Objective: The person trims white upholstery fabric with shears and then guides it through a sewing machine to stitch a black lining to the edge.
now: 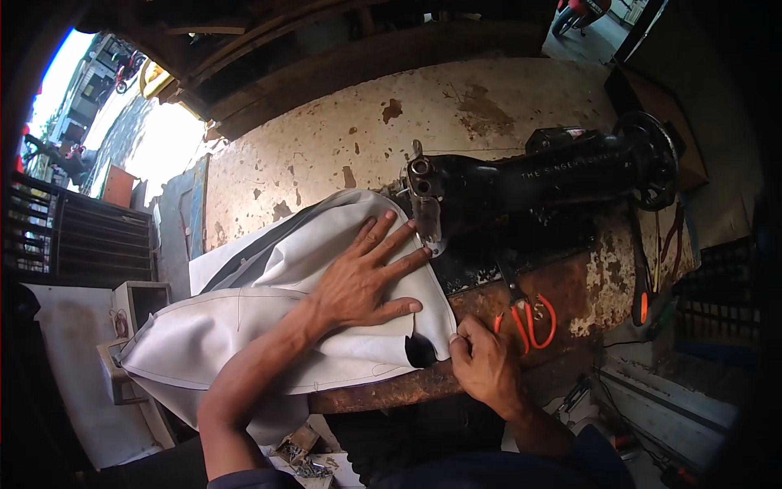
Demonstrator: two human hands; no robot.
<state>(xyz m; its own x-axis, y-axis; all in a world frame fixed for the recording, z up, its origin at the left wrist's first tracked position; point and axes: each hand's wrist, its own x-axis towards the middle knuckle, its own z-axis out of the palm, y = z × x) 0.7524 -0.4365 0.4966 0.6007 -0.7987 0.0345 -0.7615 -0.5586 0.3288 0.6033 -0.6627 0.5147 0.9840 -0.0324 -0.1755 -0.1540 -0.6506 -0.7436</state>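
Note:
A pale grey-white leather-like piece (212,334), folded and seamed, with a dark strip along its upper part, lies across a worn table and reaches the foot of a black sewing machine (521,183). My left hand (366,277) is open and flat on the material, fingers spread toward the needle area. My right hand (481,367) pinches the material's right edge near the table's front. Beside that hand, orange-handled scissors (525,322) lie on the rusty, stained surface.
The tabletop (309,130) is scuffed and peeling. A tool with an orange-tipped handle (642,306) sits at the right edge. A barred dark gate (57,232) and pale box furniture (126,310) stand at left. Parked motorbikes show outside at upper left and upper right.

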